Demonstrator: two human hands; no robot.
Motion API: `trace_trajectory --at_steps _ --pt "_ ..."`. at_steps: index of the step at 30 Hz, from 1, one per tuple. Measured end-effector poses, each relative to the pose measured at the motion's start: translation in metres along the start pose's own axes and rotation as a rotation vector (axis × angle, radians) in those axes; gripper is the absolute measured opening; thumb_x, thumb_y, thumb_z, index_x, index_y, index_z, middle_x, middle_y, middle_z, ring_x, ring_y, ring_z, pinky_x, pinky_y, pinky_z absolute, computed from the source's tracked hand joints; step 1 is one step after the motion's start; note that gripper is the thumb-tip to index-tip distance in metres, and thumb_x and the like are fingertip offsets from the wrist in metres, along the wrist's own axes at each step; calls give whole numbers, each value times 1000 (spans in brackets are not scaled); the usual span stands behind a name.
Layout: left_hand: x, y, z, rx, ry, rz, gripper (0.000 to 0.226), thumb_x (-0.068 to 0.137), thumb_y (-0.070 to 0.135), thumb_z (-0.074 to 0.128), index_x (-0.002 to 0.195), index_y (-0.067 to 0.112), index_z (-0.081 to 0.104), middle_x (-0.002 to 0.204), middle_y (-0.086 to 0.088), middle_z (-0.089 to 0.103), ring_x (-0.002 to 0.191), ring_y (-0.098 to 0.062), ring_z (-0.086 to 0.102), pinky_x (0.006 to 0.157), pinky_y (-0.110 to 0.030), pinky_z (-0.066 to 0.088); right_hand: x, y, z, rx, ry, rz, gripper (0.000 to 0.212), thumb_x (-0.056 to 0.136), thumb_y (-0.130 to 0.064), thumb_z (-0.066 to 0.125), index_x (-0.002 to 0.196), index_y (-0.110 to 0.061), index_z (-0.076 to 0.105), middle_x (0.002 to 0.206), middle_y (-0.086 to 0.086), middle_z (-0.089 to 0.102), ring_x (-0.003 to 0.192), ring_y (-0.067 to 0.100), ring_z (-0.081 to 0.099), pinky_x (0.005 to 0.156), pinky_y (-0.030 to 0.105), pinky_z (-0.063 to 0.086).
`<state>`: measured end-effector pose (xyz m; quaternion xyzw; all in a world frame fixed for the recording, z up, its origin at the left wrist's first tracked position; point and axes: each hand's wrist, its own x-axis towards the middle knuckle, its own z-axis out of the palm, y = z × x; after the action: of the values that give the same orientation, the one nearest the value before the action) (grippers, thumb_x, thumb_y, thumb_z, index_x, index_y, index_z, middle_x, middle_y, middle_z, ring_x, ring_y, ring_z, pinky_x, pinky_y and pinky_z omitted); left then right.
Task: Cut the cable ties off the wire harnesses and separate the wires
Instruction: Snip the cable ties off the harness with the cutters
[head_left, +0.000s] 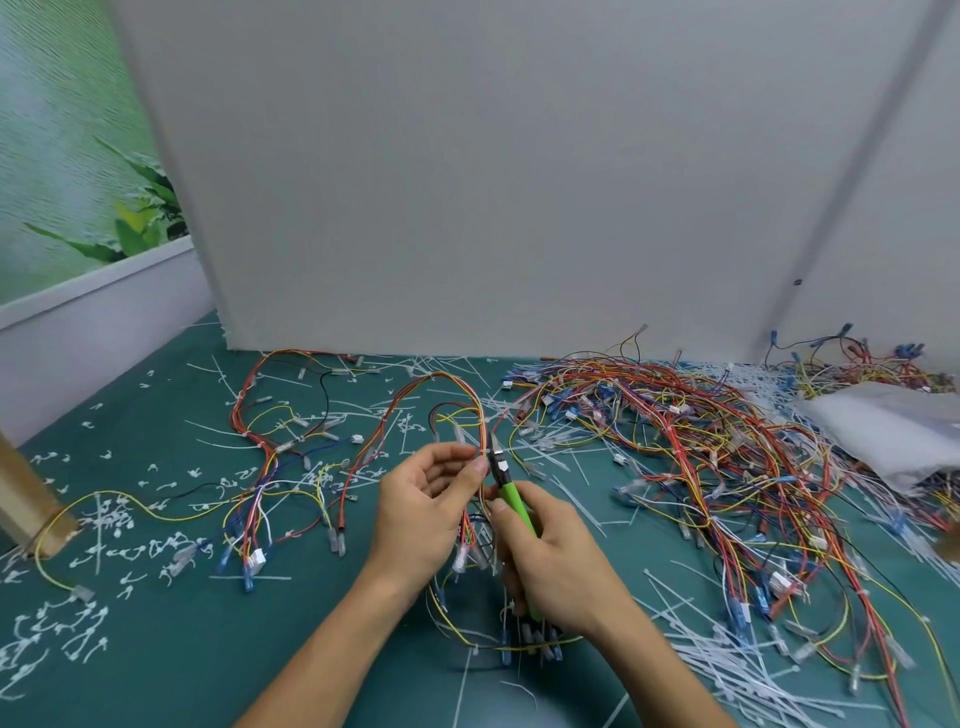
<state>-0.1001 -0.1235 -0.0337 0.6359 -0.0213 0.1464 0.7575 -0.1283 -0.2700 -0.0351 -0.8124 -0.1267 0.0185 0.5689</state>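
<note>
Fingers (479, 465) of left hand (421, 504) pinch the wire harness (483, 423) steady near the front edge of the mat (156, 649) so right hand (556, 566), curled round green-handled cutters (513, 501), can nip a tie.

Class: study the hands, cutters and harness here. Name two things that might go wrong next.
1. The cutters in the right hand have their tip close to the left hand; a slip might nick it.
2. The tip lies against the harness wires, so it might cut a wire instead of a tie.
</note>
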Motion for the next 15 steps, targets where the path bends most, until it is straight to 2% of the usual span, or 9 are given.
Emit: trace_trajectory --at_steps 3,7,10,13,15 --pt "0 0 0 2 3 14 13 84 0 75 93 10 73 86 -4 77 79 -11 71 74 -18 56 -1 0 0 31 -17 13 18 100 -43 49 93 -29 57 62 3 54 46 20 57 46 39 52" --pt "0 -2 -2 34 -1 20 13 84 3 76 89 15 76 86 -1 78 79 -10 72 72 -16 55 -1 -1 0 38 -32 25 13 97 -48 52 95 -36 58 74 13 61 58 31 66 50 42 58" --pt "0 -3 -2 59 -6 19 14 83 6 77 88 19 77 86 -1 78 80 -11 74 72 -16 54 -2 -1 1 31 -46 37 10 100 -44 53 96 -36 58 84 17 63 60 27 69 49 37 57" --pt "0 -4 -3 68 0 16 16 84 5 77 86 21 78 84 0 78 77 -8 73 70 -15 54 -2 -2 1 24 -37 45 15 104 -38 51 92 -29 56 70 12 58 49 24 61 45 35 51" --pt "0 -3 -4 63 -5 8 16 85 5 76 87 20 78 84 -1 78 76 -9 73 70 -15 54 -1 -2 0 -13 -20 39 20 105 -35 49 94 -20 56 63 6 52 48 22 52 48 43 48"
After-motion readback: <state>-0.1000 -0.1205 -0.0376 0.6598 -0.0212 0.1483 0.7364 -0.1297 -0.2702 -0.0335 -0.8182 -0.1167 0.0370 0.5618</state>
